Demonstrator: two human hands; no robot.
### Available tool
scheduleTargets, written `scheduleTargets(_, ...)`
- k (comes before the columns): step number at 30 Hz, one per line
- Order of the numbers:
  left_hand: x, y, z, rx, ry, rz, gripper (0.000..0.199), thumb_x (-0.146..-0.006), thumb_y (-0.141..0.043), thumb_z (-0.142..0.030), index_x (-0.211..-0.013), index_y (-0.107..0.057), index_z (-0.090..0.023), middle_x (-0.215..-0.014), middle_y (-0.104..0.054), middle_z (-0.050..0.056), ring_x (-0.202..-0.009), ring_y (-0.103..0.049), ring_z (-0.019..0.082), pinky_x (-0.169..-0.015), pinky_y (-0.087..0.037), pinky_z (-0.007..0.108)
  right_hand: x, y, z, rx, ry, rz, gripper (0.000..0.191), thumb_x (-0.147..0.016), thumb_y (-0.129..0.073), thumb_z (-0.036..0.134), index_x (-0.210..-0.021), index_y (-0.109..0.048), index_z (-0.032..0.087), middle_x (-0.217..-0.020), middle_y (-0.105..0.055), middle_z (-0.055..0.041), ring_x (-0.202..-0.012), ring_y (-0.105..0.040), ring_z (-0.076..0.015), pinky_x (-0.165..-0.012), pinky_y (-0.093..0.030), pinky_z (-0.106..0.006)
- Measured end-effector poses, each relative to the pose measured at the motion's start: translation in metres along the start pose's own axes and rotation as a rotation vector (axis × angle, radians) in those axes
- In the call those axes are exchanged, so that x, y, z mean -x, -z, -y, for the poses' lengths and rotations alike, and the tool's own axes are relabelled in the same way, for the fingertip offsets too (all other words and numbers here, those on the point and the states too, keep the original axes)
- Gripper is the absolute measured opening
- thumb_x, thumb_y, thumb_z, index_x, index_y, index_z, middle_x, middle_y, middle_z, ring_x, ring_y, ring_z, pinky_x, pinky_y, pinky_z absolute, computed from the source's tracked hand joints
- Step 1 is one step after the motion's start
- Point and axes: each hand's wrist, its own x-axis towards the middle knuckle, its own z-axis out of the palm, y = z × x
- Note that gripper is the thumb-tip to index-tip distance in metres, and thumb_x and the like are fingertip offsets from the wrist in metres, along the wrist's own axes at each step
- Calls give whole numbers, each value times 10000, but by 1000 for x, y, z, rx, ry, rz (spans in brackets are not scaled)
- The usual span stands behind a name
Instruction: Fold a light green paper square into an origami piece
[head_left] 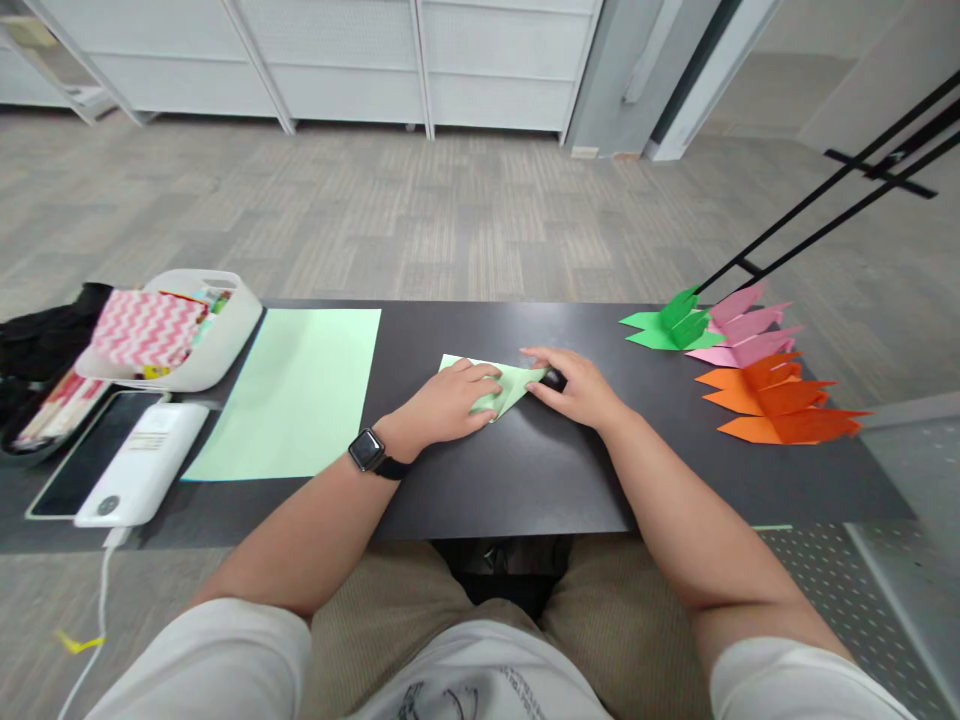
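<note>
A piece of folded light green paper (516, 383) lies on the dark table in front of me, narrowing to a point on its right. My left hand (454, 398), with a black watch on its wrist, rests over the paper's left part, fingers bent and holding it against the table. At the pointed end, the thumb and forefinger of my right hand (576, 388) close on the tip. Something small and black (553, 380) shows beneath the right fingers; I cannot tell what it is. Part of the fold is hidden under my left hand.
Left of my hands lies a flat light green sheet (300, 390). Farther left are a white basket (244, 325), a white power bank (142, 465) with a cable, and a tablet (64, 490). Green (671, 322), pink (750, 335) and orange folded paper shapes (784, 402) stand at right.
</note>
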Motion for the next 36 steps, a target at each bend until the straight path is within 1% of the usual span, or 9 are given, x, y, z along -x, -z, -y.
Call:
scheduleTargets(4,0,1,-4,-20,-5,10,330,-943,-709,-303,-1266,-746,-246,-1454,-658,116,-1305,-607,343,-1182,-461,510,-1,-4,0,18,-27,-64,369,-959,-669,372,-1318,-695,294,-1099,-791,-62,-1043,-740,-287,-1035,-542,-472)
scheduleTargets(8,0,4,-4,-1,-15,18,364,-930,-699,-290,-1288,-718,-227,-1463,-655,127,-1321,-601,349,-1195,-443,506,-3,-7,-1,17,-35,-74,353,-948,-675,366,-1292,-687,285,-1069,-780,-63,-1029,-728,-296,-1038,-523,-487)
scheduleTargets(14,4,9,-4,65,37,13,635,-855,-761,-302,-1462,-588,-236,-1452,-663,123,-1346,-587,367,-1183,-457,496,-3,-11,-5,48,-67,-71,337,-943,-687,368,-1272,-673,298,-1065,-772,-59,-1052,-706,-308,-1047,-494,-500)
scheduleTargets(19,3,7,-6,113,146,-49,502,-982,-648,-314,-1467,-558,-220,-1409,-682,124,-1261,-651,331,-1117,-509,473,-5,-12,-6,96,-51,-26,175,-956,-673,367,-1107,-673,279,-1029,-750,-61,-1002,-679,-292,-1001,-477,-471)
scheduleTargets(23,1,-1,-7,57,105,-98,459,-1000,-708,-411,-1425,-641,-251,-1402,-658,105,-1271,-653,308,-1151,-506,470,-6,-12,-6,131,-15,-7,96,-982,-654,355,-1028,-683,276,-997,-751,-51,-987,-667,-280,-1017,-447,-472)
scheduleTargets(27,0,-8,-8,-27,128,-98,411,-970,-774,-442,-1330,-753,-247,-1395,-638,104,-1268,-648,303,-1166,-506,468,-5,-14,-6,144,1,-37,86,-996,-665,334,-1030,-718,274,-1027,-758,-47,-1021,-672,-272,-1044,-427,-488)
scheduleTargets(31,-2,-10,-12,-57,154,-79,388,-966,-781,-425,-1303,-787,-232,-1391,-628,114,-1268,-638,314,-1173,-507,482,-5,-14,-2,193,45,-121,114,-986,-683,282,-1049,-777,276,-1163,-743,-78,-1121,-658,-284,-1021,-437,-482)
scheduleTargets(33,-2,-9,-14,-65,167,-77,377,-973,-768,-423,-1305,-793,-245,-1396,-611,117,-1265,-631,318,-1166,-511,489,-4,-14,2,236,84,-156,121,-994,-685,271,-1020,-803,282,-1156,-745,-75,-1113,-652,-282,-1015,-428,-483)
scheduleTargets(36,-2,-8,-14,-69,180,-73,388,-986,-746,-415,-1338,-785,-256,-1396,-586,126,-1240,-629,319,-1148,-520,498,-2,-16,8,273,126,-123,133,-1019,-697,319,-1028,-830,304,-1123,-757,-60,-1080,-648,-271,-1000,-406,-485)
